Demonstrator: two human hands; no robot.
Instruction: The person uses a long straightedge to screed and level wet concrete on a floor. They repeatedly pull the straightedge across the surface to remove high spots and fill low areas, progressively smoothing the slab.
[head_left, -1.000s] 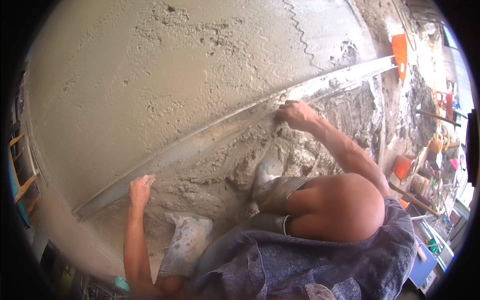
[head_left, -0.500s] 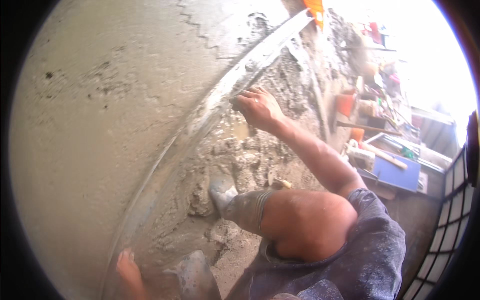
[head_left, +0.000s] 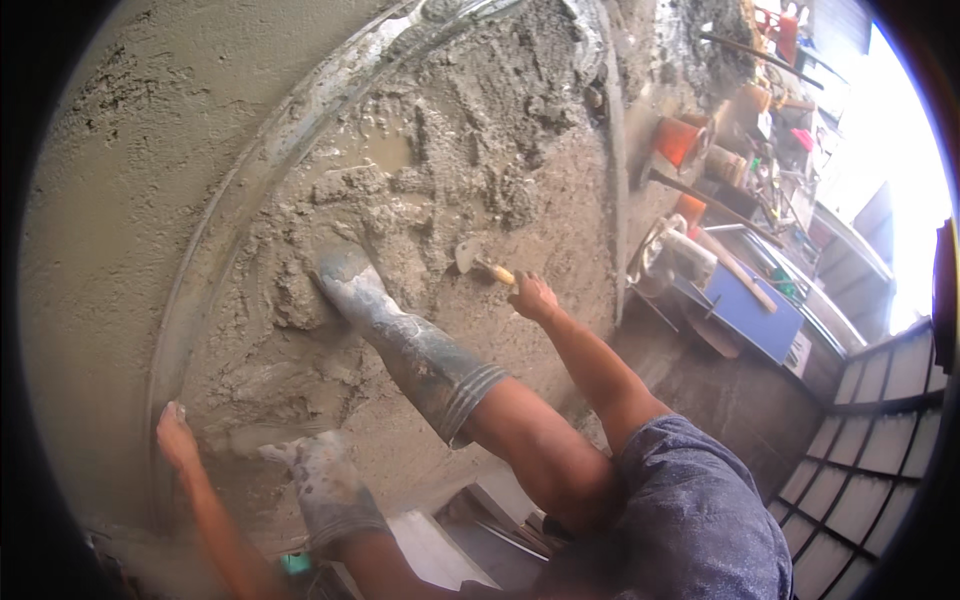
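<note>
A long metal straightedge (head_left: pixel 208 225), smeared with cement and bent by the lens, lies along the edge between smooth wet concrete (head_left: pixel 110 270) on the left and rough, lumpy concrete (head_left: pixel 450 190). Down at its near end, my left hand (head_left: pixel 177 437) has its fingers closed over the bar. My right hand (head_left: pixel 534 297) is away from the bar, with its fingers closed at the wooden handle of a small trowel (head_left: pixel 492 270). The trowel's blade rests on the rough concrete.
My muddy boots (head_left: pixel 350 285) stand in the rough concrete. A narrow strip (head_left: pixel 614 150) borders it on the right. Beyond are an orange bucket (head_left: pixel 678 143), a blue board (head_left: pixel 757 312) and several long-handled tools. A barred grid (head_left: pixel 860 450) stands at the lower right.
My right hand has left the straightedge and come back to the trowel's handle. My left hand remains at the bar's near end. The view has shifted, showing more of my legs.
</note>
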